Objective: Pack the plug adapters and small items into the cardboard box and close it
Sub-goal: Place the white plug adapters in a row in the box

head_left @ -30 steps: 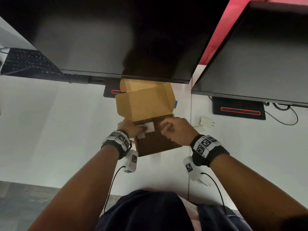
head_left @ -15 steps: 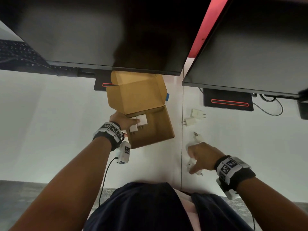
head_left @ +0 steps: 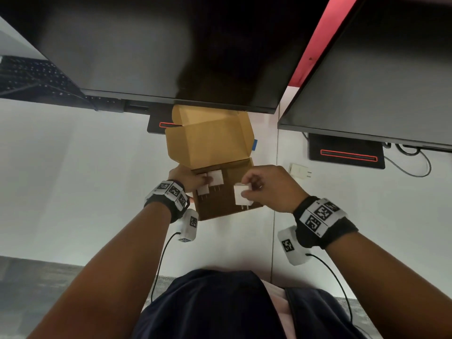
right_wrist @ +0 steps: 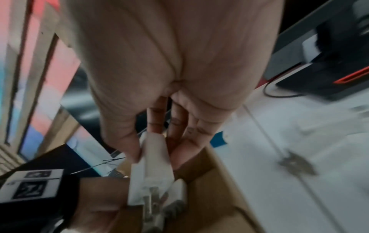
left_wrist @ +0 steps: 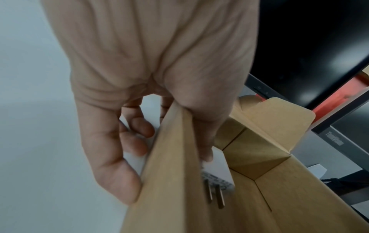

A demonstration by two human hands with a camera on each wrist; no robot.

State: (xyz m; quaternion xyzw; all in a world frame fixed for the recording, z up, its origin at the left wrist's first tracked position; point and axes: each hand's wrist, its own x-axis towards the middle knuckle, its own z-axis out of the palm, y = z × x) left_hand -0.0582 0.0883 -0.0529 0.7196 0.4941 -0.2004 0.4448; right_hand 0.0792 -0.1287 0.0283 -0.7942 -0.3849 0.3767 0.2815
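Observation:
The cardboard box (head_left: 227, 206) stands open mid-table with its lid (head_left: 210, 143) raised at the back. Two white plug adapters (head_left: 215, 178) lie inside by its left wall, prongs pointing toward me. My left hand (head_left: 186, 178) grips that left wall (left_wrist: 173, 173), fingers outside and thumb inside resting on an adapter (left_wrist: 218, 168). My right hand (head_left: 271, 189) pinches another white plug adapter (head_left: 242, 195) just above the right half of the box; the right wrist view shows this adapter (right_wrist: 151, 170) prongs down over the box floor (right_wrist: 209, 197). One more adapter (head_left: 299, 170) lies on the table to the right.
Two dark monitors (head_left: 171, 50) overhang the back of the white table (head_left: 73, 192); their black stands (head_left: 346, 152) sit behind and to the right of the box. A keyboard (head_left: 27, 77) is at far left. A black cable (head_left: 413, 165) loops at right.
My right hand left the box, reached down to the table on the right, and has come back over the box holding a white adapter. My left hand stayed on the left wall.

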